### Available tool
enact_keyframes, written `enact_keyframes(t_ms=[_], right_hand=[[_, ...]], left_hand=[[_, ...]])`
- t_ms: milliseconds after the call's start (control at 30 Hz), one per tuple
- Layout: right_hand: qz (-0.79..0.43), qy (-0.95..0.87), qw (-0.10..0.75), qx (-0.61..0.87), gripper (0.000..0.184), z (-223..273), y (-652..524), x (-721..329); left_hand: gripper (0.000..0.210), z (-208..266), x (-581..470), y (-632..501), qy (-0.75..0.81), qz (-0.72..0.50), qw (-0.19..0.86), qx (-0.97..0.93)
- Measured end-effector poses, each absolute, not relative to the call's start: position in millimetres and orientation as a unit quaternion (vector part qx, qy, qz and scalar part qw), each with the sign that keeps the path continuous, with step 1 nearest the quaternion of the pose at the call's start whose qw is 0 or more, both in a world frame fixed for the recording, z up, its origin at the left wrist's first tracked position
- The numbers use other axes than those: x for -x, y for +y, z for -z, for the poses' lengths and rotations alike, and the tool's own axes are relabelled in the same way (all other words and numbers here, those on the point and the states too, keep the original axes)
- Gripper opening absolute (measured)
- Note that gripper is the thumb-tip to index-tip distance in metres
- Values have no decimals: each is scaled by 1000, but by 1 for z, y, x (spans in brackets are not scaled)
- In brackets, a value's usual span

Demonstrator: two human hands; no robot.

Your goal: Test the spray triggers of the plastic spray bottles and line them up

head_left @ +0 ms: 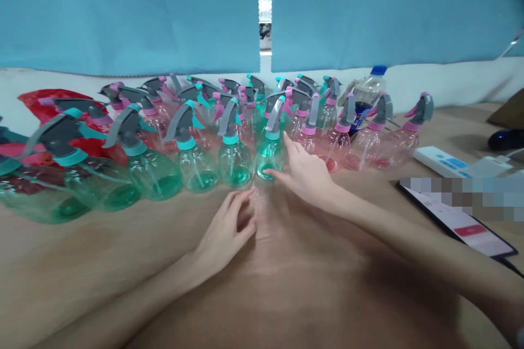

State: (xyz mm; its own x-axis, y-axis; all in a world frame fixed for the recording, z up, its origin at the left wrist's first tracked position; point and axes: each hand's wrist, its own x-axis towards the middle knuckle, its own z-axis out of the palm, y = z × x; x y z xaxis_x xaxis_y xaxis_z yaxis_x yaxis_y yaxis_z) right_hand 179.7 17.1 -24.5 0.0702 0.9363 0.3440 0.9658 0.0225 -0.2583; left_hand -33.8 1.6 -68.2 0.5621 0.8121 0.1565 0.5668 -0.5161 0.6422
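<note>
A clear green spray bottle (pixel 268 154) with a turquoise collar and a grey trigger head stands upright near the middle of the front row. My right hand (pixel 308 170) is closed against its right side, thumb across the front near the base and fingers along the side and behind. Low over the table, just in front of this bottle and the green one to its left, is my left hand (pixel 229 226). Its fingers are loosely curved and apart, holding nothing. More green spray bottles (pixel 198 166) line up to the left, and pink spray bottles (pixel 370 144) to the right.
Several more spray bottles stand behind the front row. A red plastic bag (pixel 53 101) lies at the back left. A blue-capped bottle (pixel 368 90) stands behind the pink ones. At right are a white power strip (pixel 440 161), a phone (pixel 470 226) and a dark mouse (pixel 507 139).
</note>
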Motion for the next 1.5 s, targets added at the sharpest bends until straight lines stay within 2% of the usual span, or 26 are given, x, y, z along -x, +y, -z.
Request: enact_keyframes(t_ms=[67, 233, 300, 400, 567, 700, 1067, 1500], right_hand=[[46, -690, 244, 680, 75, 25, 6, -190], [64, -706, 303, 637, 37, 26, -14, -231], [56, -696, 317, 643, 30, 26, -16, -247], [27, -676, 345, 651, 34, 24, -9, -263], [4, -674, 336, 658, 61, 23, 15, -263], [-15, -652, 343, 676, 68, 29, 37, -255], [18, -621, 366, 693, 61, 47, 48, -254], [13, -639, 351, 684, 55, 44, -11, -242]], left_hand=[[52, 67, 34, 1, 414, -223, 267, -841], [50, 68, 34, 1, 414, -227, 253, -844], [48, 67, 33, 1, 412, -229, 247, -847], [43, 65, 31, 1, 420, -227, 240, -845], [40, 66, 30, 2, 409, -235, 227, -852], [39, 70, 31, 2, 395, -239, 223, -858], [38, 69, 31, -2, 370, -253, 218, -867], [25, 65, 25, 3, 384, -270, 252, -847]])
